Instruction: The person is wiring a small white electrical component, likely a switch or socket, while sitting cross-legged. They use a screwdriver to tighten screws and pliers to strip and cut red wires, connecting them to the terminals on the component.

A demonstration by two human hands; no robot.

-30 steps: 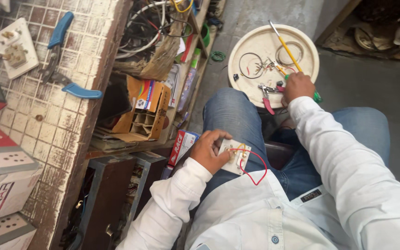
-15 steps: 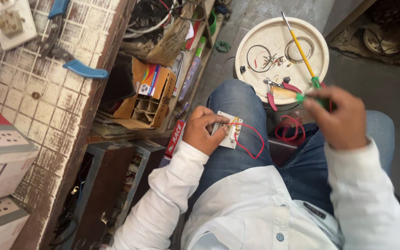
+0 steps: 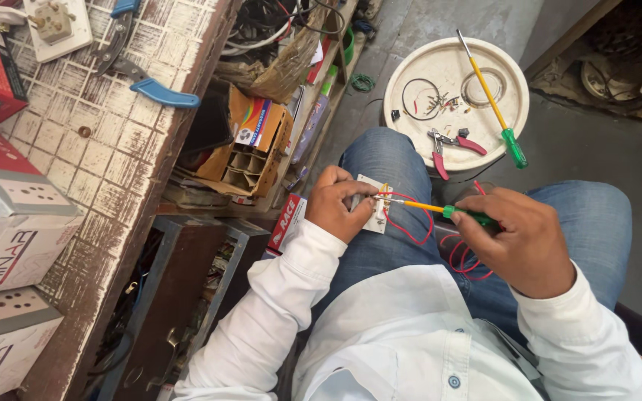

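Fingers of the left hand (image 3: 338, 210) curl around a small white switch plate (image 3: 374, 212), holding it upright over the left thigh of the blue jeans (image 3: 388, 245). The right hand (image 3: 518, 241) is closed on the green handle of a yellow-shafted screwdriver (image 3: 429, 207), and the tool's tip meets the plate at its upper edge. Red wires (image 3: 410, 226) loop out from the plate and trail down across the lap beneath the right hand.

Beyond the knees, a round white lid (image 3: 477, 67) lies on the grey floor. On it rest a second screwdriver (image 3: 493, 101) with a yellow shaft and green handle, red-handled pliers (image 3: 451, 141), a dark wire ring and some small bits. To the left stands a worn workbench (image 3: 98, 163) with a chequered top, carrying blue-handled pliers (image 3: 143, 63), a white socket (image 3: 55, 24) and several cartons (image 3: 9, 223) in red, white and silver. Between bench and leg, an open cardboard box (image 3: 250, 145) sits among cluttered shelves with coils of cable.
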